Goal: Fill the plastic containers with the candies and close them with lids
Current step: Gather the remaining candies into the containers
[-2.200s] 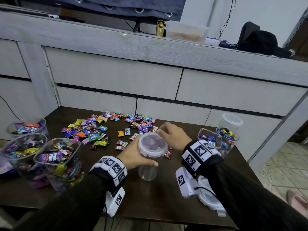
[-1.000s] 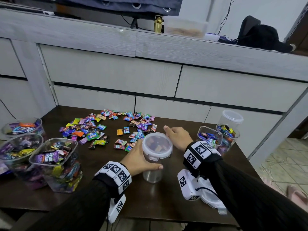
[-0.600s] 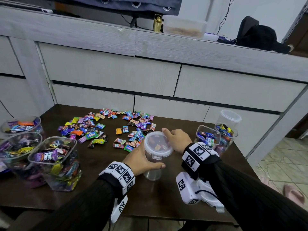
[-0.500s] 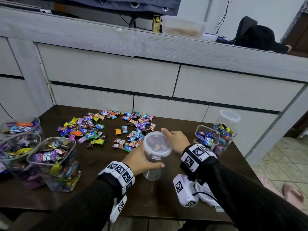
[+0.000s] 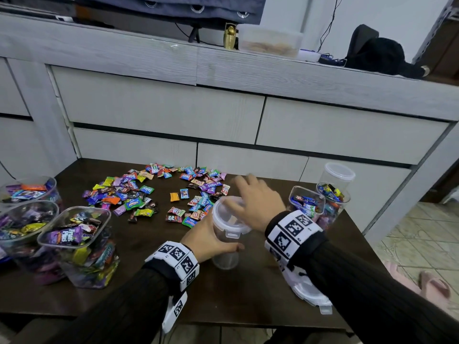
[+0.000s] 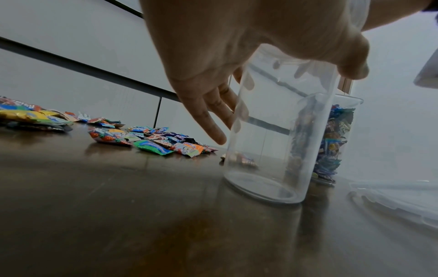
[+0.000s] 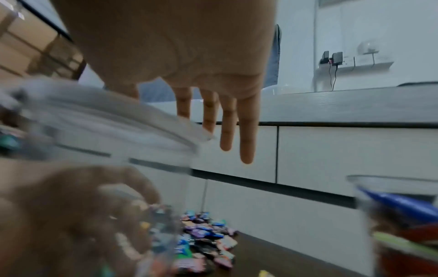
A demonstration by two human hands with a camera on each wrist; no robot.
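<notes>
1. The left hand (image 5: 206,240) wraps the clear round container (image 5: 227,244), fingers curled round its far side and thumb across the near wall; the container stands upright on the dark table (image 5: 248,294) (nothing visible inside it in the left wrist view).
2. The right hand (image 5: 255,202) hovers over the container's lid (image 5: 229,217), fingers straight and slightly spread, holding nothing; the lid sits on the rim.
3. Loose candies (image 5: 154,192) lie scattered at about 11 o'clock from the container.
4. Three filled tubs (image 5: 74,242) stand at 9 o'clock near the table's left edge.
5. Two more filled containers (image 5: 320,207) stand at 2 o'clock, with an empty lidded one (image 5: 339,175) just behind them.
</notes>
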